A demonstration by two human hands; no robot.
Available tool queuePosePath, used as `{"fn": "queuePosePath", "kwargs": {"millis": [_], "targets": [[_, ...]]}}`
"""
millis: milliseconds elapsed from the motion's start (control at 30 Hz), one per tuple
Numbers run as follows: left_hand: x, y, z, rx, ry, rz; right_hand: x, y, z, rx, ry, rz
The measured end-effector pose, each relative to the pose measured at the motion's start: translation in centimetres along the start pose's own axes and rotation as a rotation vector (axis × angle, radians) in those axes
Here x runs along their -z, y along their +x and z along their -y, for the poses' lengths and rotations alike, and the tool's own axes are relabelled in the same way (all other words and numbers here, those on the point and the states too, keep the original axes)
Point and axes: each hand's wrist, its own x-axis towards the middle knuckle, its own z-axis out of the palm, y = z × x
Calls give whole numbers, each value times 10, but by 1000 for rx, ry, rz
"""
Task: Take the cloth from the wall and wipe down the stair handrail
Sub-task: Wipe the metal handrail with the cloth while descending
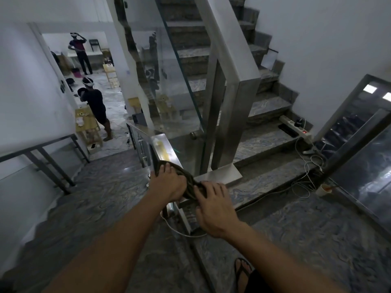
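Note:
A dark, crumpled cloth [187,180] lies over the flat steel top of the stair handrail [162,148] in the middle of the head view. My left hand [168,182] grips the cloth's far end and presses it down on the rail. My right hand [212,205] rests on the cloth's near end, fingers spread over it and the rail. The rail runs away from me and downward, its far part shiny and bare. Most of the cloth is hidden under my hands.
A tall steel post [234,106] and glass panel [169,81] stand just beyond the rail. Stairs climb at the right; white cables [306,172], a power strip [296,126] and a cup [322,189] lie on the landing. Two persons stand in the room below left.

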Motion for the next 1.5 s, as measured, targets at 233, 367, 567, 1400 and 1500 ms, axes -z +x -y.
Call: {"fn": "queuePosePath", "kwargs": {"millis": [233,367,567,1400,1500], "targets": [[7,30,17,-109,109,52,2,5,12,135,-14,175],[10,38,17,-129,93,57,3,7,12,155,-19,182],[15,51,26,-222,189,33,-4,18,20,129,3,173],[37,148,73,-236,50,-75,-17,117,41,3,130,173],[32,142,73,-169,-69,-130,-18,119,41,10,123,163]]}}
